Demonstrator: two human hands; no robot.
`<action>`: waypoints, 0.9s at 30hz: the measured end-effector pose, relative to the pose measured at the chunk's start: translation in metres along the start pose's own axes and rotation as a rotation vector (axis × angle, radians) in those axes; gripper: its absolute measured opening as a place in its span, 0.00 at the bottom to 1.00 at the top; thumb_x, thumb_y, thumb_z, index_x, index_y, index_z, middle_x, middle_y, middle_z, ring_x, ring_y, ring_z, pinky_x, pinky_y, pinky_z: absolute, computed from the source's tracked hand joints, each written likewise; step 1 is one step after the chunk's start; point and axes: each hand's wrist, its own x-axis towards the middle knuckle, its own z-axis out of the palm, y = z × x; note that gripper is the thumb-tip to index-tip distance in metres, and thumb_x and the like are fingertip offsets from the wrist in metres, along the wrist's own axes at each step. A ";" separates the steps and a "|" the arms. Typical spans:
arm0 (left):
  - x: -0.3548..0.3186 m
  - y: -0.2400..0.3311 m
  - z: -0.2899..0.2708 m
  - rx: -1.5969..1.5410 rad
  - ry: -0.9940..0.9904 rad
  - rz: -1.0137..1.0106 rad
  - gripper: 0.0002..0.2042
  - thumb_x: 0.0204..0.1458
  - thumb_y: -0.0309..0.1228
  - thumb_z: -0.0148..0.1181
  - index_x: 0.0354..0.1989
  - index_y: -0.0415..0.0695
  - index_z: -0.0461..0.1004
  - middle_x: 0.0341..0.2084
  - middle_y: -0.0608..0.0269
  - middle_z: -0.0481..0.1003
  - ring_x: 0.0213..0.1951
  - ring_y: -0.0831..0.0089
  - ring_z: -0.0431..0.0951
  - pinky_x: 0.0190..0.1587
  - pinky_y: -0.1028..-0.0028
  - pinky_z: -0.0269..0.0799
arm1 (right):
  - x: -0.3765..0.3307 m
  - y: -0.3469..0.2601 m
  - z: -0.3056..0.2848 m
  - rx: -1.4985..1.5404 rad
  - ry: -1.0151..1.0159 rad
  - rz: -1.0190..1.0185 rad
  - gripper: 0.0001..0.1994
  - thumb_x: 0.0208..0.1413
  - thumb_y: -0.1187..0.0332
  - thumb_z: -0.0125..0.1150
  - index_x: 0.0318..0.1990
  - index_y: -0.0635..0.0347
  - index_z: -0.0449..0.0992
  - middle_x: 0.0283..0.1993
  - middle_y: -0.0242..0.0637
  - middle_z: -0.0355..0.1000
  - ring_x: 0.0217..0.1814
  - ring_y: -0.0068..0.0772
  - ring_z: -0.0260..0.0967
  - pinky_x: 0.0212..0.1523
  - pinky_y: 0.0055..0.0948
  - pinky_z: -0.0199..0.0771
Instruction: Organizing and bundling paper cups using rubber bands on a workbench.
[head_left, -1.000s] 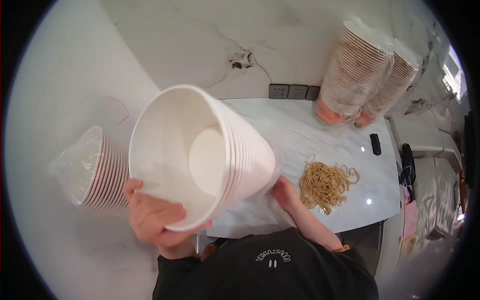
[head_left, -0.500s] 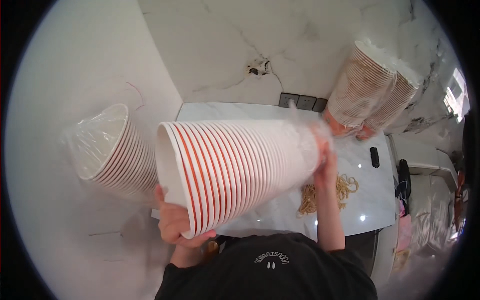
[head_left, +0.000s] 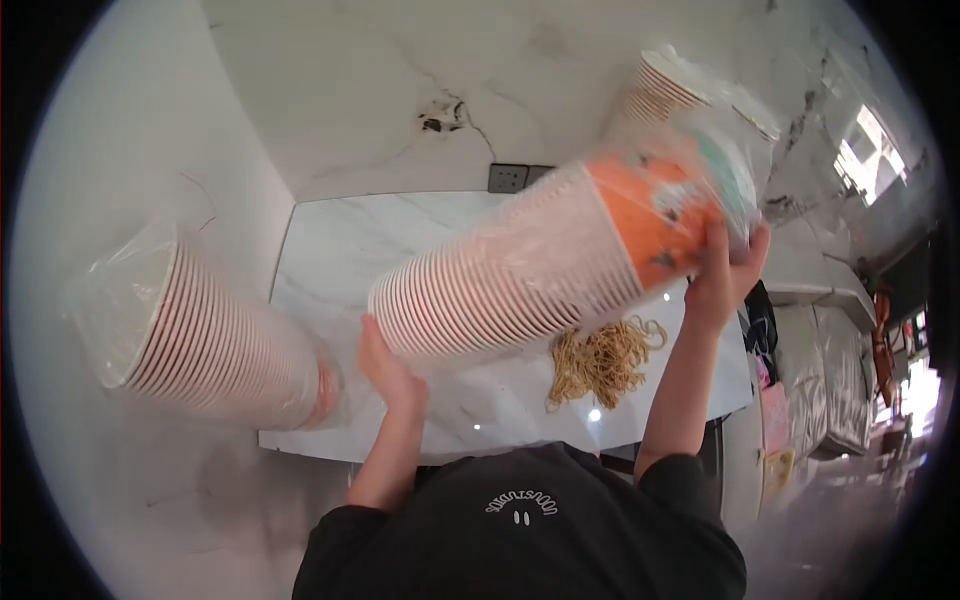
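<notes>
A long stack of nested paper buckets in clear plastic is held slantwise above the table between both my hands. Its striped rims are at the lower left, and the orange bottom with a green patch is at the upper right. My left hand presses against the rim end, with its fingers partly hidden by the stack. My right hand wraps the bottom end over the plastic. Below the stack lies a loose pile of tan, string-like loops.
To the left another plastic-wrapped bucket stack stands at the edge of the white marble table. More wrapped stacks stand at the back right, partly hidden. Dark sockets sit on the marble wall. Wrapped grey furniture is at the right.
The held stack has moved right and tilted, its bottom end rising and now showing orange. My left hand has shifted from gripping the open rim to the stack's end. The whole view has shifted too.
</notes>
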 end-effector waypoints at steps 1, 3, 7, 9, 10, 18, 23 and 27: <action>0.011 -0.020 0.004 0.008 -0.010 -0.003 0.27 0.73 0.49 0.40 0.60 0.36 0.70 0.55 0.55 0.77 0.53 0.67 0.80 0.54 0.67 0.76 | 0.004 -0.009 0.018 -0.018 -0.067 -0.095 0.22 0.56 0.77 0.71 0.57 0.63 0.70 0.51 0.35 0.75 0.52 0.26 0.74 0.54 0.27 0.74; 0.032 -0.055 0.015 -0.365 -0.101 -0.353 0.22 0.73 0.43 0.42 0.61 0.37 0.69 0.59 0.56 0.74 0.58 0.66 0.75 0.60 0.66 0.71 | 0.007 -0.025 0.055 -0.063 -0.200 -0.261 0.22 0.50 0.79 0.73 0.52 0.61 0.73 0.51 0.31 0.73 0.56 0.26 0.71 0.58 0.29 0.71; 0.063 -0.110 0.021 -0.473 -0.265 -0.595 0.19 0.72 0.38 0.43 0.62 0.39 0.68 0.61 0.56 0.72 0.61 0.65 0.72 0.65 0.63 0.66 | 0.029 -0.044 0.112 -0.275 -0.443 -0.608 0.22 0.37 0.74 0.74 0.44 0.57 0.76 0.42 0.33 0.75 0.49 0.41 0.72 0.64 0.47 0.63; 0.081 -0.132 0.016 -0.197 -0.164 -0.649 0.18 0.72 0.36 0.43 0.62 0.38 0.68 0.60 0.57 0.72 0.63 0.64 0.71 0.67 0.59 0.66 | 0.027 -0.047 0.132 -0.270 -0.569 -0.664 0.20 0.37 0.74 0.72 0.42 0.54 0.76 0.40 0.31 0.74 0.49 0.41 0.72 0.70 0.57 0.54; 0.090 -0.142 0.009 -0.195 -0.163 -0.642 0.18 0.72 0.36 0.43 0.62 0.38 0.68 0.60 0.57 0.72 0.63 0.64 0.71 0.67 0.59 0.66 | 0.023 -0.049 0.140 -0.253 -0.650 -0.651 0.19 0.38 0.74 0.72 0.42 0.52 0.75 0.40 0.30 0.74 0.49 0.41 0.71 0.71 0.60 0.50; 0.115 -0.101 -0.045 0.412 -0.610 -0.715 0.18 0.65 0.37 0.57 0.54 0.33 0.74 0.47 0.49 0.80 0.48 0.63 0.83 0.48 0.66 0.80 | 0.038 -0.002 0.147 0.021 -0.676 0.029 0.13 0.46 0.77 0.70 0.41 0.61 0.78 0.39 0.31 0.74 0.43 0.27 0.74 0.52 0.33 0.73; 0.127 -0.078 -0.037 1.045 -0.698 -0.512 0.19 0.66 0.37 0.57 0.57 0.35 0.73 0.50 0.55 0.80 0.49 0.66 0.82 0.54 0.67 0.77 | 0.048 -0.010 0.157 0.114 -0.752 0.016 0.09 0.51 0.75 0.71 0.40 0.64 0.79 0.36 0.28 0.77 0.38 0.20 0.73 0.44 0.26 0.74; 0.108 -0.046 -0.008 1.373 -0.541 0.224 0.18 0.64 0.31 0.58 0.60 0.38 0.72 0.53 0.58 0.78 0.53 0.69 0.79 0.57 0.71 0.73 | 0.069 -0.030 0.175 0.241 -0.656 0.181 0.16 0.52 0.71 0.71 0.47 0.65 0.76 0.37 0.30 0.77 0.40 0.23 0.74 0.45 0.27 0.74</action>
